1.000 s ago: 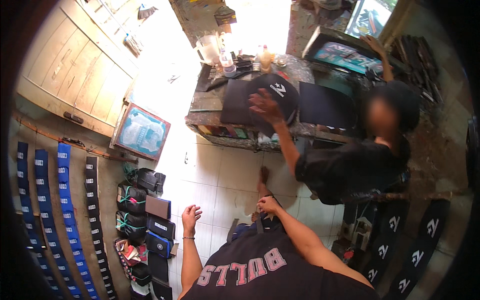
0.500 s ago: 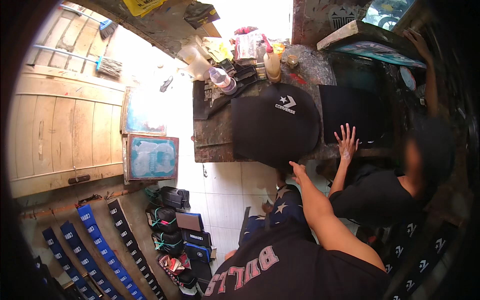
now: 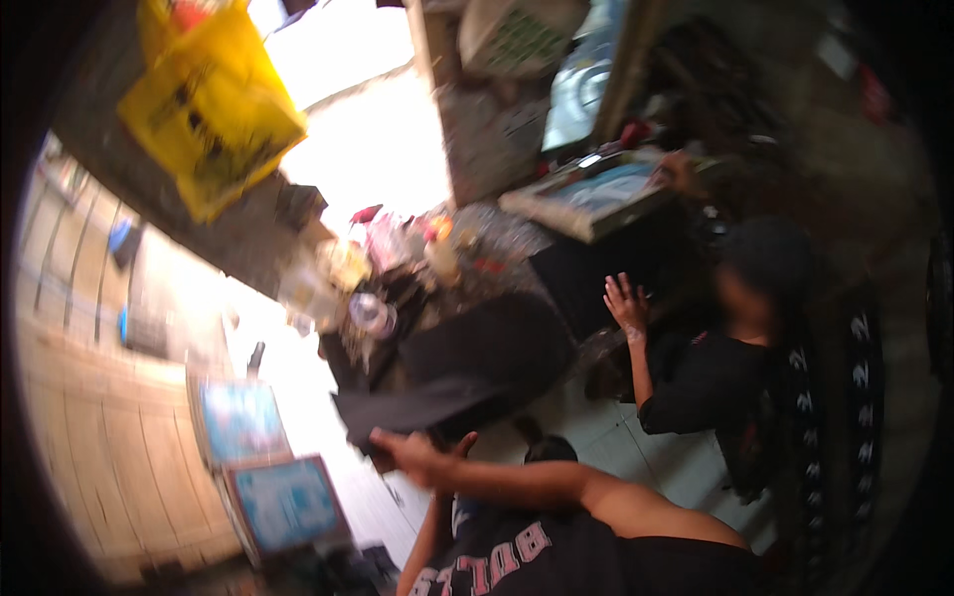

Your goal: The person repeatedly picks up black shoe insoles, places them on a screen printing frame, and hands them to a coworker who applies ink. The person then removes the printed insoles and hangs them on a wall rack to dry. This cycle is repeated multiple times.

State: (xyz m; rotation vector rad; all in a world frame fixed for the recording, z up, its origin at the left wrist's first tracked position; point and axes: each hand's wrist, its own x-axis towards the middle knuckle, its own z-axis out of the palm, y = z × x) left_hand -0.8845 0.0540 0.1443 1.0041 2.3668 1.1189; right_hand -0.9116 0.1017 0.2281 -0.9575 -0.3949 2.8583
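Observation:
A black fabric panel (image 3: 487,343) with a rounded far end lies on the worktable (image 3: 502,233), its near edge lifted and folded up over the table's front. My right hand (image 3: 412,457) is closed on that lifted edge at its left corner, the forearm reaching across from the lower right. My left hand (image 3: 461,447) is just beside it at the panel's lower edge. It is partly hidden behind my right forearm and smeared by motion, so its grip does not show. Further right, a co-worker's hand (image 3: 626,303) rests spread at another black sheet (image 3: 561,288).
The co-worker's other hand (image 3: 681,171) is at a raised printing screen (image 3: 566,214). A plastic bottle (image 3: 373,315) and clutter stand at the table's left. A yellow bag (image 3: 214,109) hangs at the upper left. Two blue-faced screens (image 3: 288,502) lean by the wooden door (image 3: 109,437).
My view has swung, blurring the picture. My right hand has moved left to the panel's near corner, whose edge is now raised. My left hand has come into view. The white print no longer shows.

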